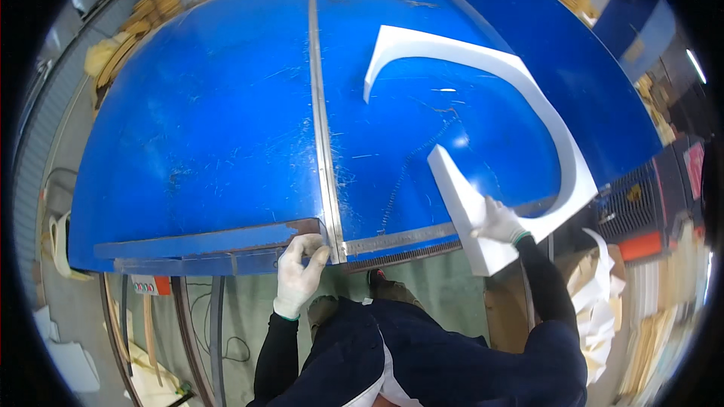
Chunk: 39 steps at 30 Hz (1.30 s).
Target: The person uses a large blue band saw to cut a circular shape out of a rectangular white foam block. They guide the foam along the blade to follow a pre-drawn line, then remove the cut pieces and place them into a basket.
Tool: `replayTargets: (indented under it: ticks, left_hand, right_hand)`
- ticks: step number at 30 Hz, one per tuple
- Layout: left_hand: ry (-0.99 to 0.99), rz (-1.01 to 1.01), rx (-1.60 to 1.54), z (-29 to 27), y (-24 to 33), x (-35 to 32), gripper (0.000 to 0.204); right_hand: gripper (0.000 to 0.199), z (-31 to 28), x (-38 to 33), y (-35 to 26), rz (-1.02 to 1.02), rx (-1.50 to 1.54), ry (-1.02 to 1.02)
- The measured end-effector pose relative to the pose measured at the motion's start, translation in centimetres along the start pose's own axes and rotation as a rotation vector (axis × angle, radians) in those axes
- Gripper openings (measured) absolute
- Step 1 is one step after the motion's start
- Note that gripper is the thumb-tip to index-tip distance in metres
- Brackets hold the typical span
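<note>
A thick white C-shaped foam piece (562, 128) lies on the right half of the blue tabletop (204, 120), with its near end jutting past the front edge. Wrapped in a white glove, my right hand (498, 222) is closed on the foam's near arm, thumb side up. My left hand (300, 271), gloved too, is at the front edge left of the metal seam strip (320, 120). Its fingers are curled toward the thumb beside the end of a flat bar (204, 243); what they hold, if anything, is hidden.
A red control box with buttons (151, 285) hangs under the front left edge. On the right stand a dark vented machine (633, 203) and crumpled white sheet scraps (596, 301). A second blue panel (558, 45) adjoins at the far right. Cables (237, 348) lie on the floor.
</note>
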State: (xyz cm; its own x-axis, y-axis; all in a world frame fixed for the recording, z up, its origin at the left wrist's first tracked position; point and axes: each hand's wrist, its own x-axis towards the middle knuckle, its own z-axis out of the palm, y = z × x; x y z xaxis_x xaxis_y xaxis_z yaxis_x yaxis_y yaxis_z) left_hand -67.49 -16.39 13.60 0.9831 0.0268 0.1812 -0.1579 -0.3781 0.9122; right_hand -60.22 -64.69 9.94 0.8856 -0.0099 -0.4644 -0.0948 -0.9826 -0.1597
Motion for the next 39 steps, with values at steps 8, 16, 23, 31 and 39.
replayTargets:
  ticks: [8,16,23,31,39]
  left_hand:
    - [-0.087,-0.089,-0.050,-1.1,-0.2,4.5,0.034]
    - [-0.261,-0.027,-0.080,-4.4,-1.0,7.7,0.073]
    - [-0.339,-0.241,-0.554,-2.0,0.4,9.3,0.127]
    - [-0.086,-0.145,-0.736,-9.7,-0.9,12.3,0.093]
    - [0.241,-0.265,-0.841,-31.0,-8.4,14.3,0.065]
  right_hand:
    - [0.095,-3.3,4.5,-11.2,0.106,0.300,0.293]
    - [0.092,-3.7,3.1,-20.0,-0.058,0.205,0.204]
    - [0.095,-10.2,0.2,-31.9,-0.208,0.420,0.401]
    - [0.099,-11.2,1.3,-31.7,-0.791,0.698,0.098]
    - [0.117,-6.6,2.0,-20.5,-0.591,-0.028,-0.118]
